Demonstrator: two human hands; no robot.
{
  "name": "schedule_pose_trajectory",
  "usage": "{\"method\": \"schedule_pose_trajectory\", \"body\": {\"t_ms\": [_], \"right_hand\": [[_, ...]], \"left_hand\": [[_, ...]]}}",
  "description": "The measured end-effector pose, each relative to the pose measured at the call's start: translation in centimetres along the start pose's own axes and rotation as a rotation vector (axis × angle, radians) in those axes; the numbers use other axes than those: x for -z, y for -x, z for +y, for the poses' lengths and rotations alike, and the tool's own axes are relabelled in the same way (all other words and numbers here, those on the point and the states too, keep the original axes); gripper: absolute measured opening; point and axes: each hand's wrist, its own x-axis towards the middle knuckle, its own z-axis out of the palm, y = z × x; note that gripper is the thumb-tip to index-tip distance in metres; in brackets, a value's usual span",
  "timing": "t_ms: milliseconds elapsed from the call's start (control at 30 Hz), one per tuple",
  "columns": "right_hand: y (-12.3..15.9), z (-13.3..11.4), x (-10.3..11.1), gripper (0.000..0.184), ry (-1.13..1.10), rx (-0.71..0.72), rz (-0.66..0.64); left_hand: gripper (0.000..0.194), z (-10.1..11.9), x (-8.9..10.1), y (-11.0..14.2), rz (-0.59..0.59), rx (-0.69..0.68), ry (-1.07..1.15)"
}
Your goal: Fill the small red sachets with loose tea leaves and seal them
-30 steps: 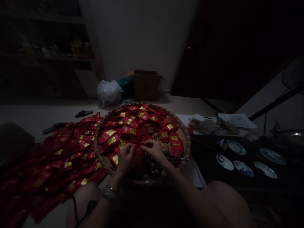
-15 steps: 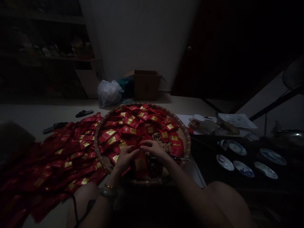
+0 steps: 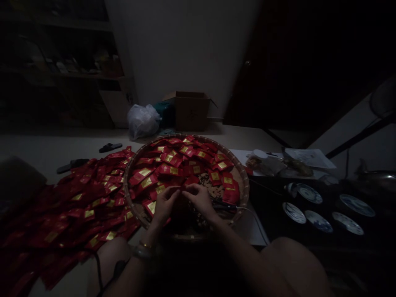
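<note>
Over the near part of a round woven bamboo tray (image 3: 245,181), my left hand (image 3: 165,203) and my right hand (image 3: 199,199) work close together. Thumb and fingertips of each are pinched on the top edge of a red packet (image 3: 181,202), which hangs in deep shadow between them. Many red packets with gold labels (image 3: 169,170) fill the left and far parts of the tray. Small dark loose bits (image 3: 210,185) lie on its woven bottom, right of my hands. A dark, slim-handled tool (image 3: 225,206) with a pale cord rests by my right wrist.
A large heap of red packets (image 3: 93,202) covers the floor at left, near slippers (image 3: 110,147). A white plastic bag (image 3: 143,121) and a cardboard box (image 3: 192,110) stand by the wall. Blue-and-white dishes (image 3: 318,221) sit on the dark surface at right.
The packet's gold-labelled face, visible below my hands before, is now dark and hard to see. My right fingers have curled in from a flatter pose. The corded tool's visible part differs slightly.
</note>
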Motion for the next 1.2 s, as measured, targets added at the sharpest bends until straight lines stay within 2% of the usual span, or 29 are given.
{"method": "schedule_pose_trajectory", "body": {"t_ms": [200,300,433,567,733,767,867,967,1100,1200], "right_hand": [[0.1,0.2,-1.2,0.023,-0.164,0.048,0.033],[-0.1,0.5,-1.2,0.023,-0.186,0.055,0.027],[-0.1,0.8,-0.6,0.024,-0.182,0.024,0.045],[0.1,0.8,-0.2,0.023,-0.202,0.043,0.064],[-0.1,-0.4,0.6,0.048,-0.211,0.068,-0.061],[-0.2,-0.7,1.0,0.048,-0.18,0.065,-0.108],[-0.9,-1.7,2.2,0.027,-0.059,0.033,-0.257],[-1.3,-2.4,3.0,0.021,0.031,0.007,-0.315],[-1.5,-2.9,3.0,0.018,0.158,0.097,-0.346],[-1.5,-3.0,2.5,0.018,0.268,0.183,-0.427]], "left_hand": [[0.039,-0.1,-0.5,0.3,0.032,-0.136,-0.132],[0.036,-0.3,-0.4,0.4,0.046,-0.114,-0.203],[0.034,-0.8,-0.2,0.4,-0.067,-0.031,-0.185],[0.033,-1.0,-0.1,0.4,-0.085,-0.001,-0.19],[0.038,-0.1,-0.3,0.8,-0.208,0.063,-0.068],[0.038,0.2,-0.3,0.9,-0.236,0.082,-0.064],[0.034,1.0,-0.2,1.2,-0.305,0.141,-0.085],[0.032,1.5,0.0,1.3,-0.36,0.197,-0.088],[0.027,1.7,0.1,1.2,-0.401,0.247,-0.097],[0.024,1.9,0.1,1.2,-0.468,0.269,-0.125]]}}
